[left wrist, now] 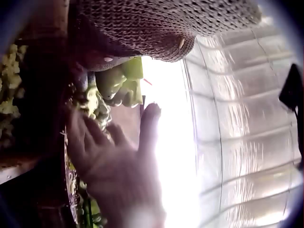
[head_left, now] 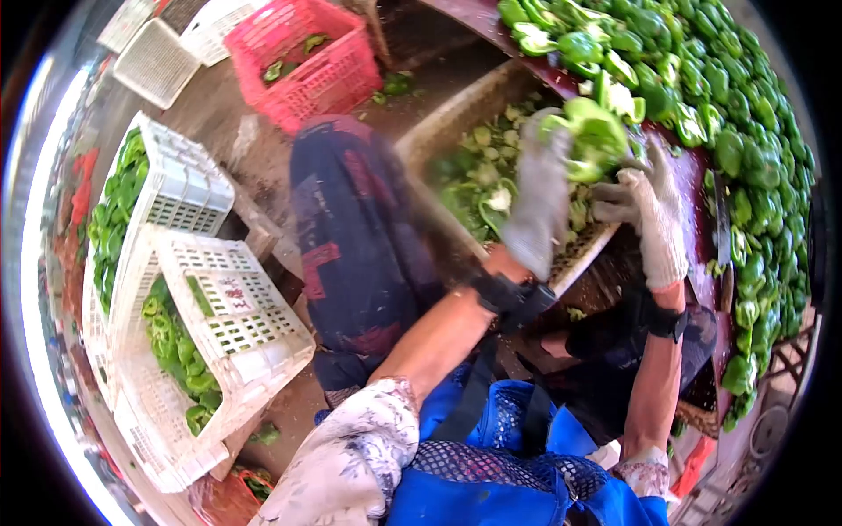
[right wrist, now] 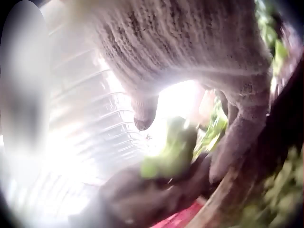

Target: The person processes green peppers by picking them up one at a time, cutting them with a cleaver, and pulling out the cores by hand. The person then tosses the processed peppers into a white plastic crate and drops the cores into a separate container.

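A light green bell pepper [head_left: 596,136] is gripped by my gloved left hand [head_left: 537,197], which is blurred above a crate [head_left: 412,145] of pepper scraps. In the left wrist view, the pepper [left wrist: 114,84] pokes out below the knitted glove. My gloved right hand [head_left: 656,215] is just right of the pepper, fingers spread and holding nothing. The right wrist view has the right hand's fingers [right wrist: 242,133] extended with a gap between them. Beyond that gap, the blurred pepper [right wrist: 173,149] sits in the left hand [right wrist: 147,194].
A large heap of green peppers [head_left: 745,158] covers the dark red table [head_left: 702,206] at the right, with several cut ones at its near edge. White crates [head_left: 237,298] with peppers stand at the left. A pink crate [head_left: 307,70] is at the back. The person's knee [head_left: 351,237] lies beside the scrap crate.
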The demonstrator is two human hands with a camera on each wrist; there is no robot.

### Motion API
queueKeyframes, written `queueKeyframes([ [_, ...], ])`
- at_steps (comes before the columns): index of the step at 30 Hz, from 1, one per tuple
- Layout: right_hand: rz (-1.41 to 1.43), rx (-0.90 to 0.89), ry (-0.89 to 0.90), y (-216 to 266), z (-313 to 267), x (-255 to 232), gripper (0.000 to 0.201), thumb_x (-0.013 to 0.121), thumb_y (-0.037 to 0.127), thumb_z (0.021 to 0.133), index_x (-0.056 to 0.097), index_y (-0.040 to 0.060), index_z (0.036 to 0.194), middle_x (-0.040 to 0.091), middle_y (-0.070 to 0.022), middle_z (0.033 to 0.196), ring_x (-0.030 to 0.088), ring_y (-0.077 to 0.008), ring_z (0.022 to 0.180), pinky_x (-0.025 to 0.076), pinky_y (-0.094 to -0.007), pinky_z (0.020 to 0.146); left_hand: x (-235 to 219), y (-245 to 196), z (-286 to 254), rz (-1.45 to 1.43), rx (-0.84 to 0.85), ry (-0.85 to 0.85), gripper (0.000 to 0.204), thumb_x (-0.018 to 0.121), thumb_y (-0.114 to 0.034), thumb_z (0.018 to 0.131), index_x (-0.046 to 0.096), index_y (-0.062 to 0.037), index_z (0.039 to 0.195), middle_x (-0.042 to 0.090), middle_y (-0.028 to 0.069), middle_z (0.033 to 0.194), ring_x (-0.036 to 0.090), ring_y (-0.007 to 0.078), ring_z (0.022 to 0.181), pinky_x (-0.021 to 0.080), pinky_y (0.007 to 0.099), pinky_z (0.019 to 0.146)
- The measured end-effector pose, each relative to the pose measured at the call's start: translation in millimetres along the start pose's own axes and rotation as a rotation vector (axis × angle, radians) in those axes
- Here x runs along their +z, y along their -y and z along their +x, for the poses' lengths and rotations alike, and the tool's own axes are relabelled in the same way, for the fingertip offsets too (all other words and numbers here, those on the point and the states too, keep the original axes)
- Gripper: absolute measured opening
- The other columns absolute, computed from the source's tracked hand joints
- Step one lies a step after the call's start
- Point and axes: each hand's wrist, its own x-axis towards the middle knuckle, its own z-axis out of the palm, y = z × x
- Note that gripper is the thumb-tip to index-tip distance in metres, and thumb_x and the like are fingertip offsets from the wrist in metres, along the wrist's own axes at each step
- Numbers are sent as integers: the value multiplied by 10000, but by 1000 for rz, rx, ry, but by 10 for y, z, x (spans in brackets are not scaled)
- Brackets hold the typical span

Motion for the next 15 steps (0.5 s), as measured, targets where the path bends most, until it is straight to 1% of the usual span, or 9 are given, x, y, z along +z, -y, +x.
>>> queueKeyframes([
  [2, 3, -90, -5, -96, -52, 208, 582, 665, 162, 970, 489, 7, 1502, 610, -91, 1340, 624, -188, 1129, 488, -334, 1012, 321, -102, -291, 203, 4, 29, 410, 470, -358, 1125, 384, -176, 1482, 600, 150, 1247, 609, 279, 1197, 554, 334, 977],
  [3, -51, -16, -67, -147, -37, 128, 547, 666, 139, 966, 519, 9, 1476, 606, -93, 1355, 619, -197, 1149, 486, -337, 1013, 319, 52, -250, 7, 76, 112, 344, 458, -284, 1136, 398, -171, 1455, 610, 108, 1160, 619, 200, 1065, 554, 310, 884],
  [5, -98, 8, -221, -189, 28, -112, 482, 670, 103, 966, 569, 15, 1429, 597, -101, 1385, 614, -211, 1182, 482, -347, 1026, 455, -288, -397, -52, -154, 50, 306, 465, -229, 1136, 450, -128, 1424, 592, 63, 1197, 585, 142, 1057, 515, 304, 926],
  [6, -84, -38, -299, -96, 52, -153, 452, 673, 88, 971, 589, 20, 1409, 592, -106, 1400, 613, -217, 1195, 481, -354, 1037, 341, -211, -232, -2, -108, 27, 419, 433, -331, 1120, 390, -140, 1491, 535, 89, 1336, 548, 205, 1177, 473, 363, 1011],
  [8, -255, -415, -490, 147, 31, -82, 442, 673, 94, 989, 579, 23, 1415, 588, -117, 1419, 610, -237, 1212, 482, -369, 1068, 127, -177, -40, 36, -52, -14, 619, 366, -506, 1087, 291, -145, 1584, 416, 137, 1532, 434, 289, 1367, 384, 454, 1137],
  [10, -768, -603, -564, 65, 93, -58, 466, 682, 35, 968, 580, 38, 1422, 572, -123, 1466, 600, -267, 1252, 489, -395, 1091, 48, -353, -203, -30, -85, -8, 790, 296, -653, 1054, 211, -129, 1639, 290, 180, 1645, 283, 330, 1508, 290, 519, 1219],
  [11, -858, -775, -282, -186, 101, -32, 539, 676, -59, 926, 575, 69, 1440, 585, -121, 1465, 589, -278, 1292, 484, -398, 1120, 64, -373, -262, -41, -102, 1, 877, 261, -726, 1038, 171, -121, 1667, 227, 202, 1701, 207, 350, 1579, 244, 551, 1259],
  [13, -994, -811, 124, -373, 136, 110, 569, 679, -93, 906, 591, 103, 1433, 616, -119, 1439, 580, -270, 1325, 462, -381, 1158, 11, 211, 53, -55, -15, 181, 906, 301, -740, 1026, 229, -79, 1642, 246, 197, 1693, 182, 375, 1577, 181, 531, 1280],
  [15, -811, -619, 3, -356, 130, 123, 545, 695, -60, 916, 603, 110, 1426, 626, -116, 1432, 586, -264, 1321, 470, -368, 1145, -109, 409, 340, -168, -81, 128, 913, 338, -754, 1012, 265, -85, 1629, 279, 173, 1680, 248, 375, 1543, 218, 530, 1256],
])
